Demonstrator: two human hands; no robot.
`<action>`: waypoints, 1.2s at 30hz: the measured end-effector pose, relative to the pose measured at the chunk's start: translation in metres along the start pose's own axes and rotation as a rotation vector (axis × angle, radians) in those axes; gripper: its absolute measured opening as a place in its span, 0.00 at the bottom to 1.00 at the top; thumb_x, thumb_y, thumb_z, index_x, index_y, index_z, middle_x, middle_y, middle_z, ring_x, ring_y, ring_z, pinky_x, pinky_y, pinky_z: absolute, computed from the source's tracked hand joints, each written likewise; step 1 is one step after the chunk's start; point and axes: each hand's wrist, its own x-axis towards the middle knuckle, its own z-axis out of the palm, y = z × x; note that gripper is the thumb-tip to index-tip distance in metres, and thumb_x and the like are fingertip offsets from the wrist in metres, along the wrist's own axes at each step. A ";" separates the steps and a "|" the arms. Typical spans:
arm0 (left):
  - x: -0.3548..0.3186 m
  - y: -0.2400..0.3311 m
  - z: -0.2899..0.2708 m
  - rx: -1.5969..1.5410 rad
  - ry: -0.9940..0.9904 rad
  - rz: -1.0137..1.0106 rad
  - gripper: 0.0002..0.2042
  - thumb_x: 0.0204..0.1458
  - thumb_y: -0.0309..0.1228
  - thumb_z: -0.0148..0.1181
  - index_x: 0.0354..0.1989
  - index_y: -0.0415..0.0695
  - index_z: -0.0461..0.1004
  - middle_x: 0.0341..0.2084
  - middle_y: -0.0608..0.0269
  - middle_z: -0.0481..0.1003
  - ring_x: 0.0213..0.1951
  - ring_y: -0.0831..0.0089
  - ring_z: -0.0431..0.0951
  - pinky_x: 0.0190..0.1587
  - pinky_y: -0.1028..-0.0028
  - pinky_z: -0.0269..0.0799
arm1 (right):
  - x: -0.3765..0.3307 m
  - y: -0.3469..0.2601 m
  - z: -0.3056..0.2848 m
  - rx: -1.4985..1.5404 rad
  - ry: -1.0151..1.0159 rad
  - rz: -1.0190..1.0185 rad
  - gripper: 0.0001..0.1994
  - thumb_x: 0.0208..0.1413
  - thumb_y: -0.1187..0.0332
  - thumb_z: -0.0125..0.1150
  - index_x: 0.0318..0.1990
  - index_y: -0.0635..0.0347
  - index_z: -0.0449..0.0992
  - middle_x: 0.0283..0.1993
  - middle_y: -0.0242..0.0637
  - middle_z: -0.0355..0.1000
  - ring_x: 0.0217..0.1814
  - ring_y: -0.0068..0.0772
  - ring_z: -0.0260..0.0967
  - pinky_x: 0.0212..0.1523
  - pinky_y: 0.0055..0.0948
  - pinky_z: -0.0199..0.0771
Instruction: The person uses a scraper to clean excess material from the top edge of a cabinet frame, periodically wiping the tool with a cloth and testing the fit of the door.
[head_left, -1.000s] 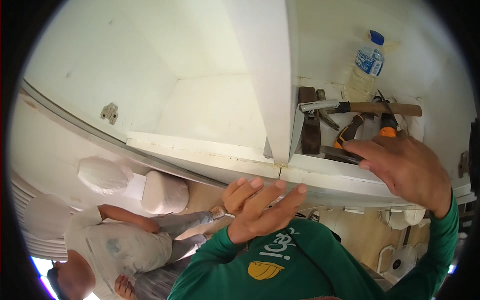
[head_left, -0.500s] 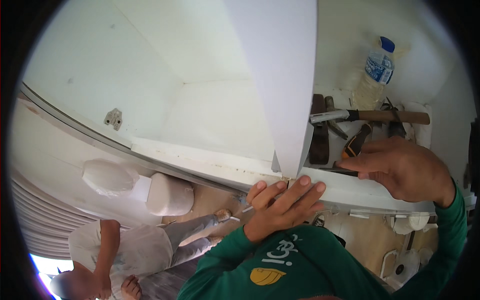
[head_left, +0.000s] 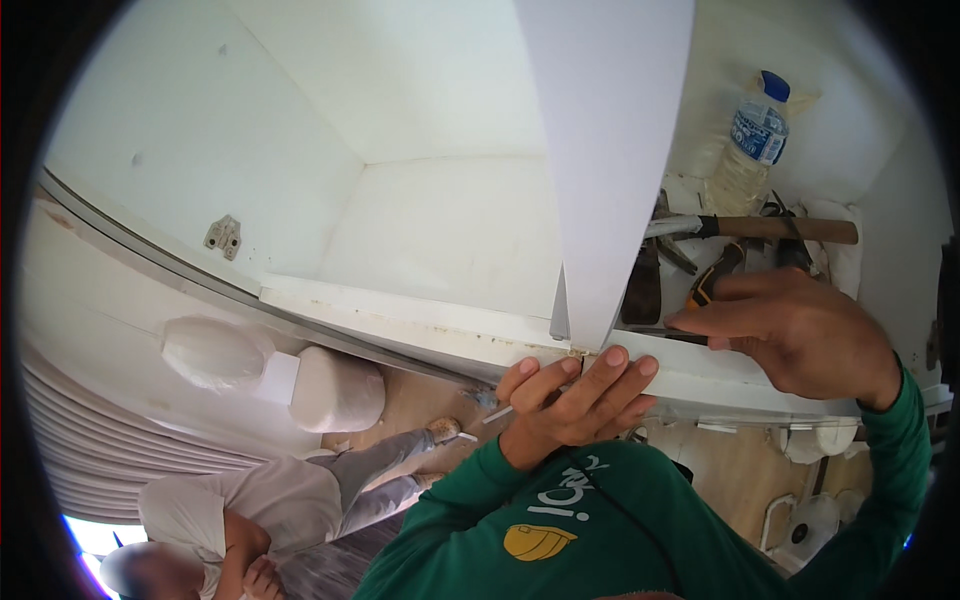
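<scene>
A white panel stands at the front edge of a white cabinet. At the foot of the panel, my left hand rests on the edge with its fingers stretched out and apart, holding nothing. My right hand is pinched at the front edge of the right compartment, on a thin, dark, flat tool mostly hidden by the fingers. Behind this hand lie a hammer with a wooden handle, a black-and-orange-handled tool and a dark flat block.
A clear water bottle with a blue cap stands behind the tools. A metal hinge plate sits on the cabinet's left wall. Below on the left are another person, a white toilet-like fixture and a grey pleated curtain.
The panel's upper part has swung to the right, covering more of the hammer head and dark block. My hands have barely moved. The other person's arm has come down.
</scene>
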 end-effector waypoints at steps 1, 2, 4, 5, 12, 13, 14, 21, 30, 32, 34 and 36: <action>0.000 0.000 -0.001 0.000 -0.008 0.003 0.20 0.70 0.59 0.55 0.61 0.73 0.86 0.63 0.89 0.76 0.58 0.75 0.64 0.70 0.66 0.54 | 0.001 -0.001 0.000 -0.006 -0.012 0.005 0.16 0.65 0.74 0.67 0.60 0.53 0.85 0.44 0.41 0.81 0.49 0.49 0.81 0.46 0.47 0.80; -0.001 0.000 -0.002 -0.001 -0.017 0.007 0.20 0.70 0.59 0.55 0.61 0.73 0.86 0.63 0.89 0.76 0.58 0.75 0.64 0.70 0.66 0.55 | 0.004 -0.003 0.000 -0.012 -0.025 0.010 0.16 0.66 0.74 0.67 0.60 0.53 0.86 0.44 0.41 0.81 0.49 0.49 0.81 0.46 0.46 0.80; -0.001 0.000 -0.002 -0.005 -0.019 0.006 0.20 0.70 0.59 0.55 0.61 0.73 0.86 0.63 0.89 0.76 0.58 0.75 0.64 0.70 0.67 0.55 | 0.008 -0.005 0.002 -0.039 -0.036 0.005 0.17 0.66 0.74 0.66 0.60 0.52 0.86 0.44 0.41 0.82 0.48 0.49 0.81 0.46 0.46 0.80; 0.000 0.000 -0.001 -0.004 -0.012 0.005 0.20 0.70 0.59 0.55 0.60 0.73 0.86 0.62 0.89 0.77 0.58 0.76 0.64 0.70 0.67 0.55 | 0.010 -0.006 0.002 -0.060 -0.033 -0.008 0.17 0.66 0.74 0.66 0.60 0.52 0.86 0.43 0.41 0.82 0.48 0.49 0.81 0.46 0.46 0.80; -0.003 0.000 0.001 0.013 0.001 0.002 0.19 0.70 0.59 0.54 0.60 0.74 0.86 0.62 0.89 0.77 0.58 0.75 0.64 0.70 0.66 0.55 | 0.004 0.004 -0.002 0.096 0.017 -0.034 0.18 0.65 0.74 0.66 0.61 0.51 0.86 0.40 0.38 0.82 0.46 0.47 0.81 0.46 0.43 0.80; -0.004 0.001 0.001 0.015 0.002 0.001 0.19 0.70 0.59 0.54 0.60 0.74 0.86 0.62 0.89 0.77 0.58 0.75 0.64 0.70 0.66 0.55 | 0.003 0.005 -0.002 0.063 0.023 -0.048 0.18 0.65 0.74 0.66 0.61 0.51 0.86 0.40 0.38 0.82 0.45 0.47 0.81 0.46 0.43 0.80; -0.005 0.000 0.001 0.018 0.004 -0.001 0.19 0.70 0.59 0.55 0.60 0.74 0.86 0.62 0.89 0.77 0.59 0.75 0.64 0.70 0.66 0.55 | 0.004 0.007 0.000 0.031 0.029 -0.064 0.19 0.64 0.75 0.67 0.61 0.51 0.86 0.40 0.38 0.82 0.45 0.46 0.81 0.46 0.43 0.80; -0.006 -0.001 0.005 -0.007 0.021 -0.002 0.20 0.69 0.59 0.55 0.61 0.73 0.86 0.63 0.89 0.77 0.59 0.75 0.65 0.71 0.65 0.55 | 0.014 0.008 0.001 -0.009 0.028 -0.126 0.21 0.61 0.78 0.69 0.61 0.52 0.86 0.40 0.39 0.82 0.44 0.45 0.82 0.45 0.43 0.80; -0.005 0.001 0.004 -0.028 0.025 -0.011 0.19 0.67 0.59 0.57 0.59 0.72 0.87 0.63 0.88 0.77 0.59 0.75 0.65 0.71 0.66 0.54 | 0.008 0.010 -0.001 0.052 0.008 -0.091 0.21 0.61 0.79 0.68 0.61 0.53 0.86 0.41 0.41 0.82 0.47 0.47 0.83 0.43 0.44 0.81; -0.004 0.000 0.003 -0.033 0.024 -0.010 0.19 0.67 0.58 0.57 0.58 0.72 0.88 0.63 0.88 0.77 0.59 0.75 0.65 0.71 0.65 0.54 | 0.006 0.009 0.001 0.029 0.024 -0.106 0.21 0.61 0.79 0.68 0.62 0.53 0.85 0.41 0.41 0.82 0.46 0.48 0.82 0.44 0.44 0.81; -0.004 0.000 0.004 -0.037 0.033 -0.015 0.19 0.66 0.58 0.58 0.58 0.72 0.88 0.63 0.88 0.77 0.59 0.75 0.65 0.71 0.65 0.54 | 0.007 0.004 0.003 0.012 0.019 -0.093 0.22 0.61 0.78 0.67 0.62 0.53 0.84 0.41 0.41 0.81 0.46 0.49 0.81 0.46 0.44 0.80; -0.005 -0.001 0.006 -0.045 0.056 -0.019 0.19 0.66 0.59 0.58 0.57 0.72 0.88 0.63 0.87 0.78 0.59 0.74 0.65 0.72 0.65 0.54 | 0.010 -0.005 0.005 0.002 0.000 -0.051 0.22 0.62 0.76 0.66 0.63 0.52 0.84 0.41 0.41 0.81 0.46 0.49 0.81 0.48 0.44 0.79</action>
